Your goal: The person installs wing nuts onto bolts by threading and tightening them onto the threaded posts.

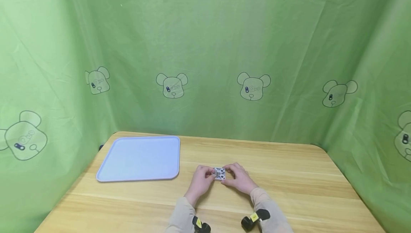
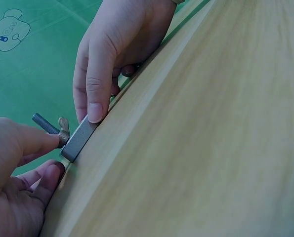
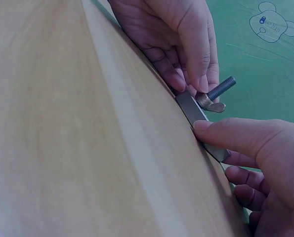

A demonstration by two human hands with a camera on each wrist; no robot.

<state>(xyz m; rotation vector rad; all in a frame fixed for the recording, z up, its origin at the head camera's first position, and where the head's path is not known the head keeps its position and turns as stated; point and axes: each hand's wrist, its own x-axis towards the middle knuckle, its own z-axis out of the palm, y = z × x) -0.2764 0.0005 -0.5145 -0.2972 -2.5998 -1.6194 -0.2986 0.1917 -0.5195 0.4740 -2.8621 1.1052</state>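
A small square metal plate point(image 1: 223, 177) with round holes lies flat on the table between the two hands. From it rises a threaded bolt point(image 2: 45, 123) carrying a wing nut point(image 3: 211, 103), its shank standing well above the nut. My left hand point(image 1: 201, 181) has a fingertip at the wing nut and pinches it, with another digit low by the plate's edge. Across from it, my right hand point(image 1: 239, 178) grips the plate by opposite edges, its thumb point(image 3: 231, 132) pressed on the near side. Fingers partly hide the plate in both wrist views.
A pale blue rectangular tray point(image 1: 141, 158) rests at the table's back left. The wooden table point(image 1: 289, 176) is bounded by green curtains point(image 1: 205, 47) at the back and sides. Black cameras point(image 1: 253, 220) are strapped at both wrists.
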